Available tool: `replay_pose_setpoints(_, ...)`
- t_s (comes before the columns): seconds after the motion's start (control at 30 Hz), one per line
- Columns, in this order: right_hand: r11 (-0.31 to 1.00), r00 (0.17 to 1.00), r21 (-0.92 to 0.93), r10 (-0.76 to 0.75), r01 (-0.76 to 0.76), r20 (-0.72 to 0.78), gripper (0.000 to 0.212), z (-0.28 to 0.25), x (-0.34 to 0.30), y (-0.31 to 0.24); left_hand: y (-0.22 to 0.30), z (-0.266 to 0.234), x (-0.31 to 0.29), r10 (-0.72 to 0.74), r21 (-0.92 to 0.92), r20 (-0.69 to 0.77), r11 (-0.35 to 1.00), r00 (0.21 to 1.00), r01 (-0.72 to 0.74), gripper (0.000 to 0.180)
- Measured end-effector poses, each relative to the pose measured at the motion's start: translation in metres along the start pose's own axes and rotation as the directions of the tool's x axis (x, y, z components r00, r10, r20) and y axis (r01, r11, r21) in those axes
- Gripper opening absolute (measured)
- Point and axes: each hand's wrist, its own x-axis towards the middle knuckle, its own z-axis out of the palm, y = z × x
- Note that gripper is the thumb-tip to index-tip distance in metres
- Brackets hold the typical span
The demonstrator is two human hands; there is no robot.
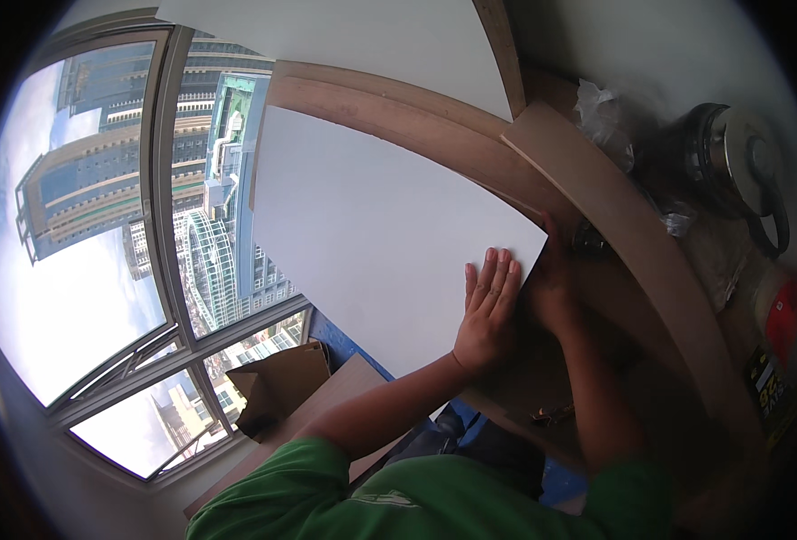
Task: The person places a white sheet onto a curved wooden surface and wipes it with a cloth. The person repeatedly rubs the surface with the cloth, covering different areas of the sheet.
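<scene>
A large white panel stands tilted in front of me, with its right corner toward my hands. My left hand lies flat on its white face near the right edge, fingers stretched out and slightly apart. My right hand is in shadow beside that same edge. One finger of it shows just past the panel's corner. Its other fingers are hidden by the panel and the dark, so their grip cannot be made out.
Brown wooden boards rise behind the panel. A curved-looking board bounds the right side, beyond which stand a dark jug with a lid and clear plastic wrap. Windows fill the left; a cardboard box sits below them.
</scene>
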Motion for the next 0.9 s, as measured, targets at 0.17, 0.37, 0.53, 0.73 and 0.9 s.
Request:
replay_pose_setpoints(0.17,0.998,0.998,-0.032,-0.058,0.057,-0.037,0.077,-0.002,0.002,0.003,0.001,-0.003,0.0,-0.005,0.002,0.015,1.0,1.0,0.005,0.072)
replay_pose_setpoints(0.37,0.996,0.997,-0.047,0.07,-0.069,0.01,0.078,-0.008,-0.001,-0.004,0.003,0.002,-0.001,-0.01,0.009,0.01,1.0,1.0,0.01,0.071)
replay_pose_setpoints(0.53,0.987,0.996,-0.143,-0.076,0.068,-0.048,0.077,-0.01,-0.002,-0.009,0.0,0.005,-0.001,-0.004,0.032,0.009,0.999,1.0,0.004,0.073)
replay_pose_setpoints(0.73,1.0,0.999,-0.007,-0.024,0.023,-0.027,0.069,-0.01,0.0,-0.007,-0.001,0.009,0.001,-0.004,0.039,0.008,0.999,1.0,0.003,0.076)
replay_pose_setpoints(0.9,0.999,0.999,-0.03,-0.013,0.012,-0.033,0.066,-0.011,0.0,-0.009,-0.004,0.013,0.001,0.003,0.032,0.021,0.999,1.0,-0.003,0.076)
